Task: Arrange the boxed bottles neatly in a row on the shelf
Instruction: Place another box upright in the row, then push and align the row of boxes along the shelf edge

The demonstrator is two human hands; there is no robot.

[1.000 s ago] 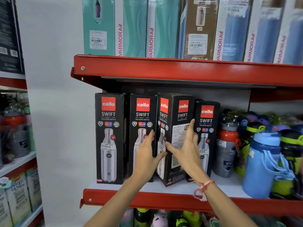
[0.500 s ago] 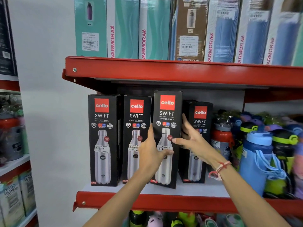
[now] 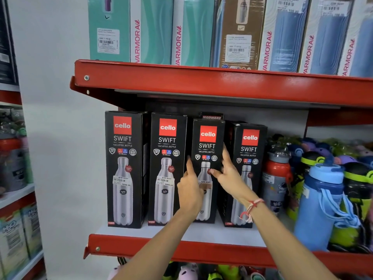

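Four black Cello Swift boxed bottles stand upright and face forward on the white shelf [image 3: 201, 233] with a red front lip. The first box [image 3: 123, 138] and second box [image 3: 167, 140] are at the left, the fourth box [image 3: 250, 142] at the right. The third box [image 3: 207, 138] stands between them, set slightly farther back. My left hand [image 3: 189, 190] presses its left edge with the index finger pointing up. My right hand [image 3: 228, 174] grips its right edge, thumb on the front. Both hands hide its lower front.
Loose bottles crowd the shelf's right side, among them a red and grey one [image 3: 276, 178] and a blue one [image 3: 321, 199]. A red upper shelf [image 3: 201, 81] holds tall Varmora boxes [image 3: 153, 37]. A Modware box [image 3: 212, 117] peeks out behind the row.
The third box was turned from angled to front-facing, then pushed back into the row between its neighbours. Both hands stayed on it and followed it inward.
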